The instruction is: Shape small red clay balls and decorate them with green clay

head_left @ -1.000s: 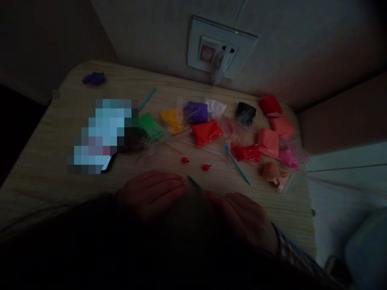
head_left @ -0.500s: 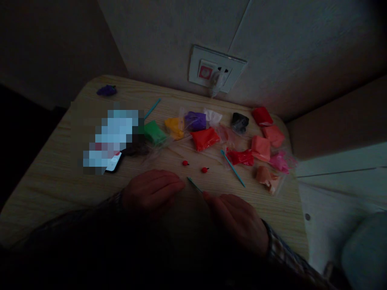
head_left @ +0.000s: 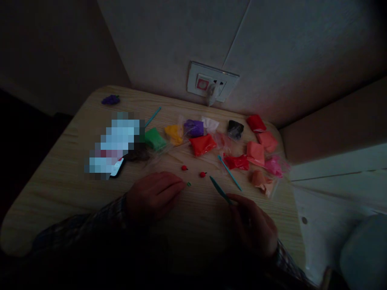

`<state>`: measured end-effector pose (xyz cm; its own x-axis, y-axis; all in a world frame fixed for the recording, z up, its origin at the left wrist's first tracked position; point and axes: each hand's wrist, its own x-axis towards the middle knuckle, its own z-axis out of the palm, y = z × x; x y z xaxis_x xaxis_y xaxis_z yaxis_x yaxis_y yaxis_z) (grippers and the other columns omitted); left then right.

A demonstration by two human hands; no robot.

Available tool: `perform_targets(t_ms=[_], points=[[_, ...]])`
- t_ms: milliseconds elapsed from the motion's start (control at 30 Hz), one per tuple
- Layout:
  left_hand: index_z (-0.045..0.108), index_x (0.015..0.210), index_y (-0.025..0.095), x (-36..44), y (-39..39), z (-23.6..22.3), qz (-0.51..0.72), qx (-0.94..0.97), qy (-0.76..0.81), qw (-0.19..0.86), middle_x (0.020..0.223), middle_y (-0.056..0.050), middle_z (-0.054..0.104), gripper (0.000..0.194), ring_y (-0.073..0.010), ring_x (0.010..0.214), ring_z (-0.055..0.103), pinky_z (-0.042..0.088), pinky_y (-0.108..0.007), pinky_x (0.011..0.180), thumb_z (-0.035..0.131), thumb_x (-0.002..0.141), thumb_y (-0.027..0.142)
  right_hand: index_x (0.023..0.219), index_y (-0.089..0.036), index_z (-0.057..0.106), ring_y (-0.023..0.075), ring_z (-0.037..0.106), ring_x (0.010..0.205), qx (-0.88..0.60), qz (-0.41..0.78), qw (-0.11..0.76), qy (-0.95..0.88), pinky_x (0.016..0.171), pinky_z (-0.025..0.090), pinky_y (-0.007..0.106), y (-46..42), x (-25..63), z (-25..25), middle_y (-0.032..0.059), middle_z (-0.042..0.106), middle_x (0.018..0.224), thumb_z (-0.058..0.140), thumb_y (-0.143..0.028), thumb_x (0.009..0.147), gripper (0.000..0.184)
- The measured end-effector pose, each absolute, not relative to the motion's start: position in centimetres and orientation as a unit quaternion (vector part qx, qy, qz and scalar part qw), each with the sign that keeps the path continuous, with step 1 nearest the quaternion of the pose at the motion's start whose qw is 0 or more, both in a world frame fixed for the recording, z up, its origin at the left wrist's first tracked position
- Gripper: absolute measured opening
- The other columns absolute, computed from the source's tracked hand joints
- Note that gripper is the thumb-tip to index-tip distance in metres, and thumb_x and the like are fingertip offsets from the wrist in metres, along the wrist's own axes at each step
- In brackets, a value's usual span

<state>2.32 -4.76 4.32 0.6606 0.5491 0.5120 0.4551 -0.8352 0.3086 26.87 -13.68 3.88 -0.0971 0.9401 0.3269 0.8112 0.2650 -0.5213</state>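
In my right hand is a teal plastic clay knife, its blade pointing up and left over the table. The fingers are closed round its handle. My left hand rests on the table with its fingers pressed together; what they hold, if anything, is hidden. Tiny green clay pieces lie right beside its fingertips. Just beyond are two small red clay balls with dark stems, the left ball and the right ball. A thin teal modelling tool lies beyond the knife.
Several bags of coloured clay, among them green, red and pink, spread across the table's back. A phone, mostly blurred out, lies at left. Behind it are a purple clay piece and another teal tool. The wall holds a socket.
My right hand has drawn the knife rightward, away from my left fingertips, and turned its blade broadside. Small green pieces now show by my left fingertips. The left hand stays nearly in place.
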Motion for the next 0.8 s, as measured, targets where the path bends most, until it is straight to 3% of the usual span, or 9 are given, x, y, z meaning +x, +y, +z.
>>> perform_targets(t_ms=[233, 367, 533, 800], points=[[0.065, 0.088, 0.012, 2.8, -4.4, 4.5, 0.291, 0.921, 0.255, 0.048, 0.081, -0.005, 0.071, 0.015, -0.0167, 0.075, 0.065, 0.056, -0.029, 0.066, 0.050, 0.088, 0.013, 0.093, -0.016, 0.060, 0.0185, 0.055, 0.071, -0.616, 0.019, 0.241, -0.750, 0.065, 0.042, 0.032, -13.7, 28.2, 4.0, 0.0049, 0.061, 0.077, 0.047, -0.018, 0.089, 0.014], [0.064, 0.082, 0.014, 2.9, -4.2, 4.1, 0.302, 0.911, 0.274, 0.065, 0.079, -0.004, 0.069, 0.018, -0.0149, 0.073, 0.063, 0.055, -0.027, 0.064, 0.048, 0.090, 0.013, 0.090, -0.018, 0.061, 0.0221, 0.052, 0.084, -0.625, -0.052, 0.264, -0.733, 0.073, 0.040, 0.037, -12.5, 27.0, 5.2, 0.0078, 0.058, 0.091, 0.055, -0.017, 0.085, 0.008], [0.064, 0.079, 0.014, 3.1, -4.2, 4.1, 0.307, 0.902, 0.295, 0.073, 0.074, -0.004, 0.066, 0.019, -0.0148, 0.068, 0.061, 0.053, -0.026, 0.059, 0.048, 0.090, 0.014, 0.080, -0.019, 0.064, 0.0187, 0.050, 0.075, -0.615, 0.036, 0.284, -0.735, 0.068, 0.035, 0.033, -10.3, 22.8, 5.1, 0.0039, 0.053, 0.079, 0.054, -0.021, 0.086, 0.012], [0.064, 0.078, 0.013, 3.3, -4.1, 4.2, 0.292, 0.893, 0.328, 0.102, 0.071, -0.004, 0.062, 0.020, -0.0144, 0.065, 0.058, 0.049, -0.025, 0.057, 0.048, 0.090, 0.018, 0.080, -0.020, 0.064, 0.0201, 0.049, 0.083, -0.643, 0.120, 0.238, -0.718, 0.074, 0.030, 0.035, -8.9, 20.4, 4.6, 0.0027, 0.055, 0.082, 0.063, -0.017, 0.081, 0.003]])
